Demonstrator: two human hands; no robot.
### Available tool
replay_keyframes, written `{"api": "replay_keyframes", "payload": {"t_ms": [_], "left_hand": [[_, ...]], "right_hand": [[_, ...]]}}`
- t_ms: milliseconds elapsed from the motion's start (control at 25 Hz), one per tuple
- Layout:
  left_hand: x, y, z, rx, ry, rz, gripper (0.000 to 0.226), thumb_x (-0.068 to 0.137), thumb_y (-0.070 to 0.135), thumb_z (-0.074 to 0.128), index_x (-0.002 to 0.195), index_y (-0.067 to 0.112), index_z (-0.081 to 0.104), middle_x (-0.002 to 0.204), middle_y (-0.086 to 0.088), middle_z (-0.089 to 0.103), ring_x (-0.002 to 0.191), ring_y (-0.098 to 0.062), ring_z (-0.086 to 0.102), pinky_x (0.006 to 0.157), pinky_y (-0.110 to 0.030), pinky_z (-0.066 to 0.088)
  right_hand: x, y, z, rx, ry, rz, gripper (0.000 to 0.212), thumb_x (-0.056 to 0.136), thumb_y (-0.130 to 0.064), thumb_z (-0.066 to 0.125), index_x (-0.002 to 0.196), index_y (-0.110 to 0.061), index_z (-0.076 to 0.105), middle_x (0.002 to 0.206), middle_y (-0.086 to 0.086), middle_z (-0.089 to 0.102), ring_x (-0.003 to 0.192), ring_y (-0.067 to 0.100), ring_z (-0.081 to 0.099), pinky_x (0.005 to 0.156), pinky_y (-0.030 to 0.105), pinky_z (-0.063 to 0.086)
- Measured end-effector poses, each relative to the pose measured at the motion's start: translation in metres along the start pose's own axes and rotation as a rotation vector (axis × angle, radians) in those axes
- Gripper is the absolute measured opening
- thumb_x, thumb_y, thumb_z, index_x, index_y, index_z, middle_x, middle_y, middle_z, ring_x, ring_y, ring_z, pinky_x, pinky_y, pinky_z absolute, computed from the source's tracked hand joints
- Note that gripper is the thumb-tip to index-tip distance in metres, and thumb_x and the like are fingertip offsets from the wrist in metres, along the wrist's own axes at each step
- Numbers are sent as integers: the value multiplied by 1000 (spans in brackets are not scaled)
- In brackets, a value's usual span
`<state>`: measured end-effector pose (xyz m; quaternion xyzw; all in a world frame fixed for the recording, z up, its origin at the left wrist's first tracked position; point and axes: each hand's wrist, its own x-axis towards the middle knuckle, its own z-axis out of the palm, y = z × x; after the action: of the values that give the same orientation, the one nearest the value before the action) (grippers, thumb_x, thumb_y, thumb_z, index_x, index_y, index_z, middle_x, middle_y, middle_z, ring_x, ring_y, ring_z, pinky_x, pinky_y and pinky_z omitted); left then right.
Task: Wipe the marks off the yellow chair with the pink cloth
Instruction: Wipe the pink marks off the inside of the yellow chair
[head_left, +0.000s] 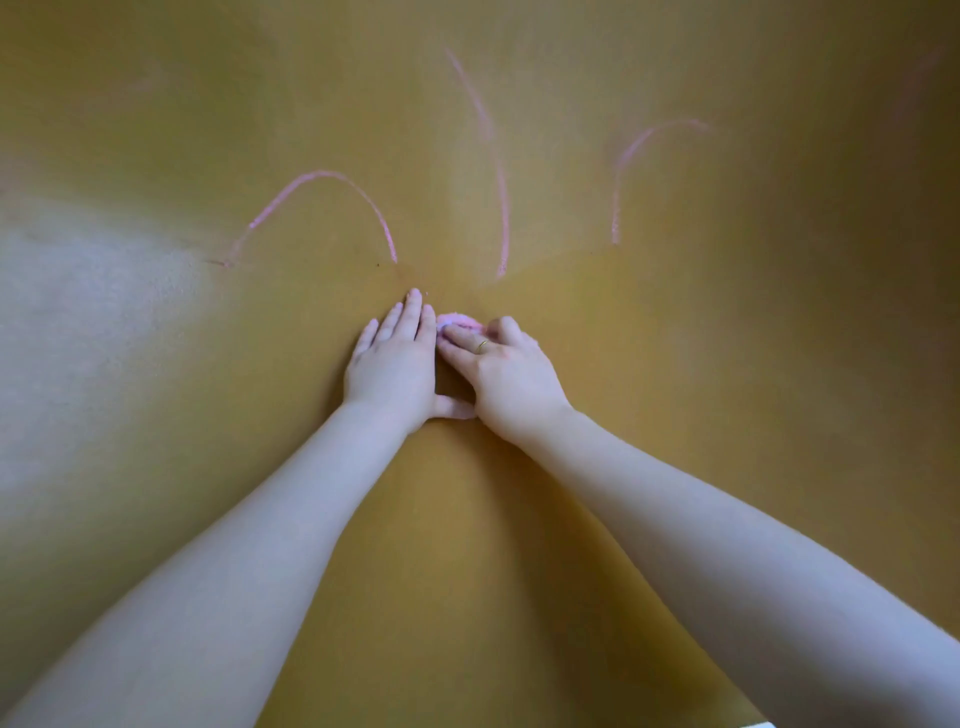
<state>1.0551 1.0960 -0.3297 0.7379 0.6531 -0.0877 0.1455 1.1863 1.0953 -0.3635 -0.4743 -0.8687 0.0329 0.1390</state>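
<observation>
1. Yellow chair (675, 415) surface fills the view, with pink marks (322, 208) curving above the hands.
2. The left hand (392, 358) lies flat, fingers straight, pressing the chair.
3. The right hand (506, 371) curls over the pink cloth (457, 319), apparently bunched and mostly hidden, touching the left fingertips.

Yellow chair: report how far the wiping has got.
Done: nothing plainly; no cleaned patch can be told apart on the yellow chair. In hand: the right hand presses the bunched pink cloth to the surface, and the left hand lies flat beside it. Left: the arch mark, the long stroke and the hooked mark all remain above the hands.
</observation>
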Motion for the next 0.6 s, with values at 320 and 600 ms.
{"api": "replay_keyframes", "payload": {"t_ms": [320,600], "left_hand": [[-7,28,8,-25,-7,163,117,69,69,60,150,16,-6,157,-1,-19,146,-17,-11,118,-33,-2],[-7,48,10,-17,-94,151,124,63,72,62,149,20,-9,155,-3,-23,145,-19,-13,118,-35,2]], "right_hand": [[-35,133,-90,-331,-28,371,42,90,-4,44,125,-26,54,133,-7,53,101,33,40,78,36,31],[-90,45,-49,-60,-134,236,57,72,-9,27,114,-21,62,118,-9,63,83,31,45,77,44,46]]}}
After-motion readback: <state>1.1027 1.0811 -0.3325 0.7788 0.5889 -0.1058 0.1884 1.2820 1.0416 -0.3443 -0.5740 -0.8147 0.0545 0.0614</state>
